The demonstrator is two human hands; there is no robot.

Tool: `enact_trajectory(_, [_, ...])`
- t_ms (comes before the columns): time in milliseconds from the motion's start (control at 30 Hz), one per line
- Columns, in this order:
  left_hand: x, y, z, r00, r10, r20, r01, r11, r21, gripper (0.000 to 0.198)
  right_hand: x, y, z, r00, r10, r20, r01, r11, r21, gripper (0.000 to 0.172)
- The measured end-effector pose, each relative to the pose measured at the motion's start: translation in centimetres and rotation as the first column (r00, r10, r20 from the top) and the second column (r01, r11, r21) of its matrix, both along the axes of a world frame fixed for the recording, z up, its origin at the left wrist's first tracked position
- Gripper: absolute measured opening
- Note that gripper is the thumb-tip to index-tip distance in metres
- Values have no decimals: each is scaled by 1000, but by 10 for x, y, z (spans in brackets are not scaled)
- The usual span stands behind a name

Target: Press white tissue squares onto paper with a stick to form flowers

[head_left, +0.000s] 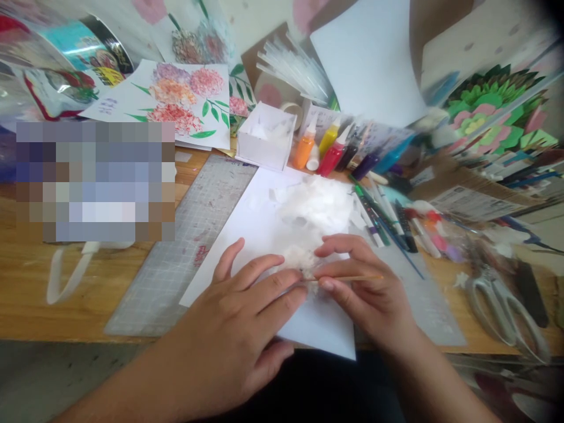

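My left hand [259, 305] lies with its fingers spread, the fingertips touching a ruffled off-white tuft [296, 257]. Between the thumb and fingers of my right hand [370, 288] is a thin wooden stick [356, 278], its tip pointing left at the tuft beside my left fingertips. The tuft rests on a sheet of white paper [229, 258], partly hidden by both hands. Just beyond it sits a heap of soft white tissue-like pieces [317, 202]. Under the paper is a grey cutting mat [163, 264].
Coloured paint bottles [332, 154] and a small white box [267, 138] stand behind the paper. Pens [374, 220] lie to the right, with scissors [493, 305] near the front edge. A flower painting [180, 100] is at back left; a blurred-out object [97, 182] sits below it.
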State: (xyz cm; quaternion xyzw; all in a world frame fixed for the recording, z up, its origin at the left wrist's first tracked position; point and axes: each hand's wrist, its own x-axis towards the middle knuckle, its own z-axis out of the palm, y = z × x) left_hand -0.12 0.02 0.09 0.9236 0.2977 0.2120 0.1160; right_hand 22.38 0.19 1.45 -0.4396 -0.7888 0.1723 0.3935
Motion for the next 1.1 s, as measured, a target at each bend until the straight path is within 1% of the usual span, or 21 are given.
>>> enact_trajectory(67, [0, 0, 1, 1000, 0, 2, 0, 1000, 1, 44, 5, 0, 1, 999, -2, -46, 1, 1000, -14, 11])
enact_trajectory(100, [0, 0, 2, 1000, 0, 3, 0, 1000, 2, 43, 8, 1, 1, 996, -25, -87, 25, 1000, -7, 11])
enact_trajectory(167, [0, 0, 3, 1000, 3, 7, -3, 1000, 6, 40, 16, 4, 2, 983, -114, -145, 119, 993, 27, 12])
enact_trajectory(233, [1, 0, 3, 1000, 4, 12, -5, 1000, 8, 38, 23, 7, 3, 977, -179, -113, 185, 982, 49, 13])
enact_trajectory(267, [1, 0, 3, 1000, 6, 15, -6, 1000, 7, 37, 25, 9, 4, 982, -174, -70, 178, 983, 48, 12])
enact_trajectory(333, [2, 0, 2, 1000, 9, 17, -9, 1000, 4, 36, 26, 11, 5, 994, -108, -2, 108, 994, 36, 11])
enact_trajectory(400, [3, 1, 2, 1000, 11, 16, -11, 1000, -1, 36, 24, 14, 3, 999, -41, 19, 40, 999, 25, 10])
enact_trajectory(467, [3, 1, 2, 1000, 9, 22, -9, 1000, -1, 34, 20, 16, 0, 1000, -14, 24, 13, 1000, 9, 9])
enact_trajectory(567, [3, 1, 3, 999, 6, 34, -6, 1000, 3, 33, 17, 20, -6, 999, -12, 34, 13, 1000, -24, 9])
enact_trajectory(633, [3, 1, 4, 999, 4, 33, -4, 1000, -1, 32, 15, 20, -8, 999, -23, 33, 23, 1000, -20, 11])
enact_trajectory(767, [2, 1, 4, 999, -3, 40, 3, 1000, -13, 31, 11, 9, 1, 994, -98, -42, 100, 993, 56, 13])
enact_trajectory(800, [2, 1, 4, 999, -6, 44, 6, 1000, -14, 32, 9, 5, 4, 994, -97, -58, 101, 993, 64, 14])
enact_trajectory(867, [2, 1, 3, 999, -10, 47, 11, 1000, -15, 35, 4, -1, 10, 999, -35, -39, 38, 997, 60, 14])
enact_trajectory(967, [2, -1, 1, 998, 13, 58, -11, 1000, -28, 39, -4, -5, 15, 994, 93, 62, -95, 995, 43, 13])
enact_trajectory(1033, [3, -2, 0, 996, 33, 84, -29, 999, -42, 40, -6, -5, 17, 987, 137, 89, -141, 989, 39, 11])
enact_trajectory(1100, [3, -3, 0, 993, 47, 112, -41, 998, -52, 40, -6, -4, 18, 986, 149, 69, -152, 988, 29, 11])
